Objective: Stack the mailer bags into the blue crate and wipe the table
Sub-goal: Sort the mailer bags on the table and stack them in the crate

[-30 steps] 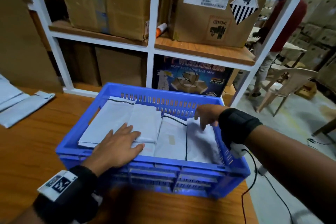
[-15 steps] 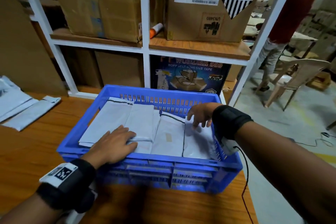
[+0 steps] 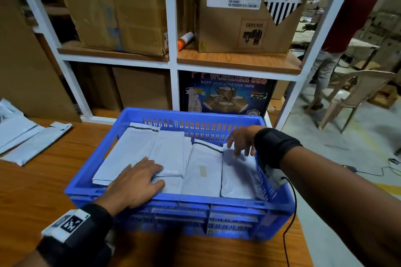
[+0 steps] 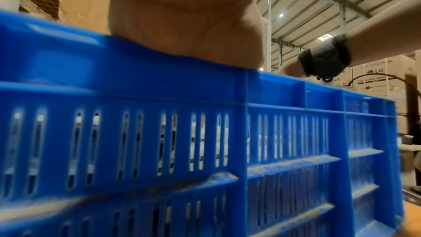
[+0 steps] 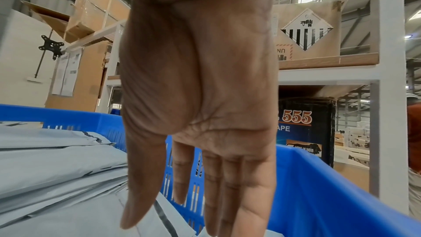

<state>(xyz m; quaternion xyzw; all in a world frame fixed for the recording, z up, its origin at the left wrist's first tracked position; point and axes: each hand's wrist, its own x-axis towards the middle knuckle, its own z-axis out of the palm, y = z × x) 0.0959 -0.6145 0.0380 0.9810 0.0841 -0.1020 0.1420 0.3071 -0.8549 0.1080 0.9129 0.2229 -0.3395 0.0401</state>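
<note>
Inside the blue crate (image 3: 180, 204), left hand (image 3: 135, 182) is pressing flat on mailer bags (image 3: 204, 171); right hand (image 3: 242, 140) (fingers straight, empty) is hovering just above them.

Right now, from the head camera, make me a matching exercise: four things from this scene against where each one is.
Things:
1. left hand
2. right hand
3. loose mailer bags
4. orange-capped tube

Places:
A. on the shelf between two cardboard boxes
B. on the table, left of the blue crate
C. flat on the bags at the crate's near edge
D. over the bags at the crate's far right corner

Pairs: 1-C, 2-D, 3-B, 4-A
</note>
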